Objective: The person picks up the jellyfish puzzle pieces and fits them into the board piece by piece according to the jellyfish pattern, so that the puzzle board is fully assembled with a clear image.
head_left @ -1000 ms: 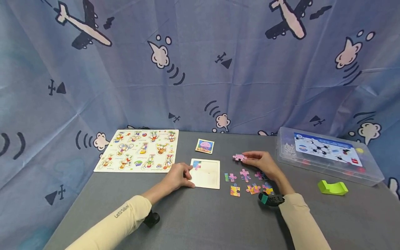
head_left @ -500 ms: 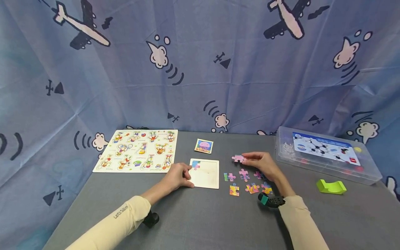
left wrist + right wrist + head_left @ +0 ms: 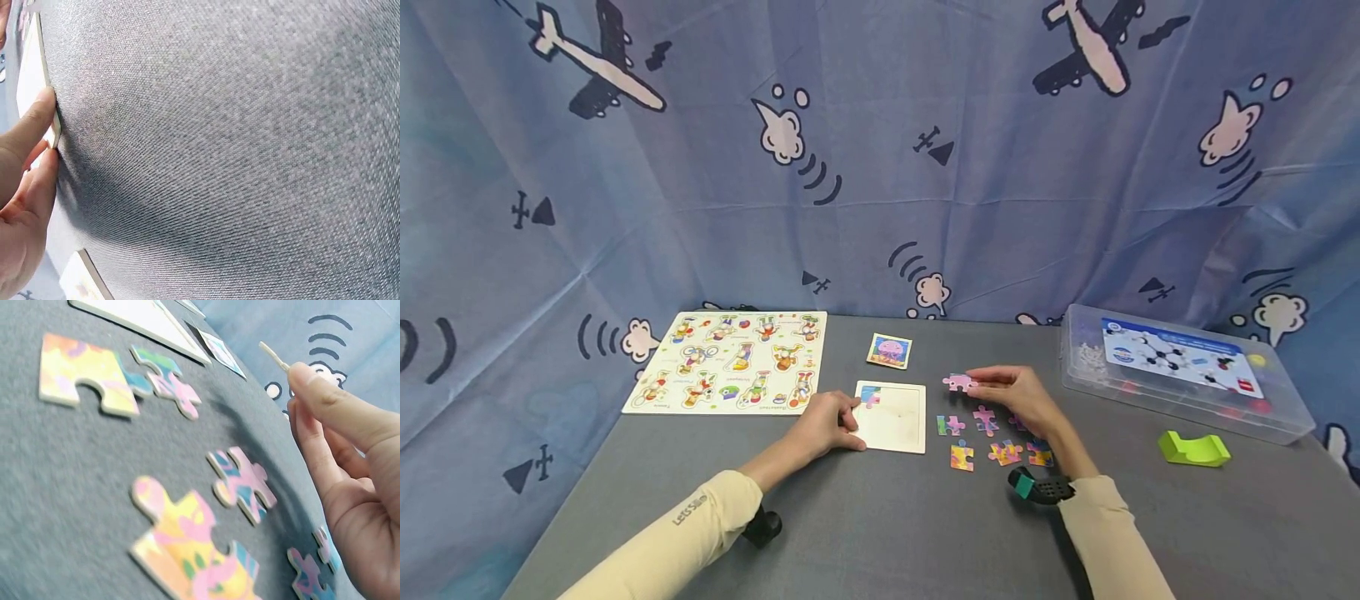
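My right hand (image 3: 1018, 398) pinches a pink jigsaw piece (image 3: 957, 382) between thumb and fingertips, raised over the table; the right wrist view shows this piece (image 3: 274, 356) edge-on. At the left side of a square cream puzzle tray (image 3: 898, 425), my left hand (image 3: 827, 423) grips the edge with thumb and fingers. In the left wrist view, the thumb and a finger lie at the tray's corner (image 3: 57, 134). One blue-and-pink piece (image 3: 870, 396) sits in the tray's upper left corner. Several loose pieces (image 3: 986, 420) lie to the tray's right, some partly behind my right hand.
Behind the tray lies a small jellyfish picture card (image 3: 890, 351). A large board of cartoon figures (image 3: 730, 362) is at the left. On the right are a clear plastic box (image 3: 1187, 375) and a green curved block (image 3: 1195, 448). A patterned curtain (image 3: 865, 167) hangs behind the table.
My right hand has moved a little to the left with the pink jigsaw piece, toward the tray. The left hand keeps its place on the tray's edge.
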`<state>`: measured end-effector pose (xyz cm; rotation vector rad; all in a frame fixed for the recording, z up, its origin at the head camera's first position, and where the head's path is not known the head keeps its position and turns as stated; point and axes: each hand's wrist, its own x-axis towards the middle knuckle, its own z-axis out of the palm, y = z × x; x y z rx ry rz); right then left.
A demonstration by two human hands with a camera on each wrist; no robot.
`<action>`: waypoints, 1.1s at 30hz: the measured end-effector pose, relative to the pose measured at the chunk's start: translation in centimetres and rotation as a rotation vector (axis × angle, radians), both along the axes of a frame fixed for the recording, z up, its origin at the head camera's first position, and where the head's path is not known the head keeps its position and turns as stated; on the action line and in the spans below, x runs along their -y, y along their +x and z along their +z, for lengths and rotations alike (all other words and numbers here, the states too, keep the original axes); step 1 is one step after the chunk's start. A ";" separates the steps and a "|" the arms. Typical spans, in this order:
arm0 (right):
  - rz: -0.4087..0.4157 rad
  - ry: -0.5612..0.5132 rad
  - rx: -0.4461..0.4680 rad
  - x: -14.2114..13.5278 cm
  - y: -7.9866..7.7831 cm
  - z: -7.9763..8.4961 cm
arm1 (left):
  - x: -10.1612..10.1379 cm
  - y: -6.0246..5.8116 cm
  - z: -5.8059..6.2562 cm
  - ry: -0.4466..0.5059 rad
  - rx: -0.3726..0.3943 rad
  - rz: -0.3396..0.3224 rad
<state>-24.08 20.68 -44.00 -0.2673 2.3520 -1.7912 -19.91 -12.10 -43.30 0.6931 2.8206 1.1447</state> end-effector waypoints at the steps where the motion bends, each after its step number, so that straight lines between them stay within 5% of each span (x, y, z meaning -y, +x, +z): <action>1: 0.004 -0.001 -0.002 0.1 0.0 0.0 | 0.0 0.0 0.0 0.000 0.002 -0.001; 33: 0.087 -0.125 0.004 4.7 -0.1 -0.8 | -0.1 0.0 0.1 -0.007 -0.018 0.002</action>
